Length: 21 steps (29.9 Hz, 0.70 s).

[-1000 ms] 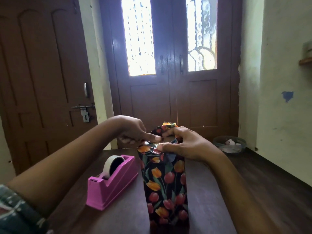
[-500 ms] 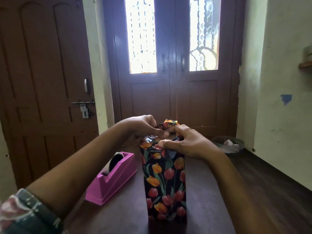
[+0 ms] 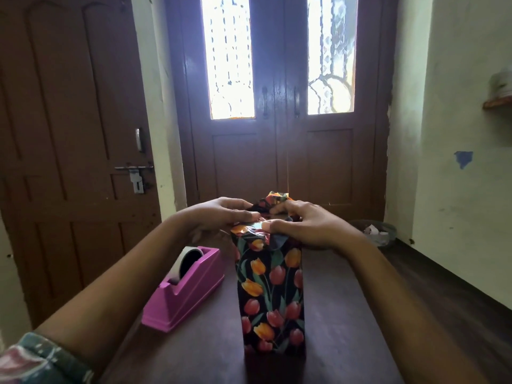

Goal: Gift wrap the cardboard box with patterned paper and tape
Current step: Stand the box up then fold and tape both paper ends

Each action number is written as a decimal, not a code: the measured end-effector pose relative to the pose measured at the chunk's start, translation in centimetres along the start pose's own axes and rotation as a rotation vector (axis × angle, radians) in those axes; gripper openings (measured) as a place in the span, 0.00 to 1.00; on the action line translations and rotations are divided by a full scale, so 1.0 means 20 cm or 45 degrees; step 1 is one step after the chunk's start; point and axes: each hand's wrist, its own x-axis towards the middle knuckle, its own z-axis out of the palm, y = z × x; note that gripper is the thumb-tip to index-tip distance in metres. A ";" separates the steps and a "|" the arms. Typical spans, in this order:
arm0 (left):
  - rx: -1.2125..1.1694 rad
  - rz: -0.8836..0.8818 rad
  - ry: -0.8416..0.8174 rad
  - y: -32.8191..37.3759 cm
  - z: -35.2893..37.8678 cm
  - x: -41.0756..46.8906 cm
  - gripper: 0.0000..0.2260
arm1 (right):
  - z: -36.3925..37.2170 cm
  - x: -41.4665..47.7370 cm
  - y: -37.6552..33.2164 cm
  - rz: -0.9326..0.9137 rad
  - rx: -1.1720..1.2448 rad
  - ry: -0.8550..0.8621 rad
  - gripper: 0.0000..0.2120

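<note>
A tall box wrapped in black paper with red and orange tulips (image 3: 271,295) stands upright on the dark wooden table (image 3: 340,314). Both hands work at its top end. My left hand (image 3: 221,214) comes in from the left and its fingertips press on the folded paper at the top. My right hand (image 3: 304,225) lies over the top right edge, thumb and fingers pinching a paper flap. A loose flap of paper (image 3: 277,197) sticks up behind the hands. The top face of the box is hidden by my fingers.
A pink tape dispenser (image 3: 184,289) with a roll of tape sits on the table just left of the box. Brown doors stand behind the table. A round bin with scraps (image 3: 374,232) is on the floor at the right.
Both hands have stayed at the top of the box, with the fingers shifting slightly as they press the paper down. The box and dispenser have not moved.
</note>
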 end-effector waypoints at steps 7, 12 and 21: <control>0.043 -0.005 0.209 0.01 0.03 -0.02 0.13 | -0.01 0.00 0.05 -0.139 0.113 0.242 0.10; 0.010 -0.003 0.296 0.01 0.07 -0.02 0.16 | -0.09 -0.01 0.04 0.034 0.024 0.344 0.12; 0.121 0.151 0.224 0.03 0.06 0.00 0.10 | -0.17 0.05 -0.06 0.201 -0.399 0.371 0.12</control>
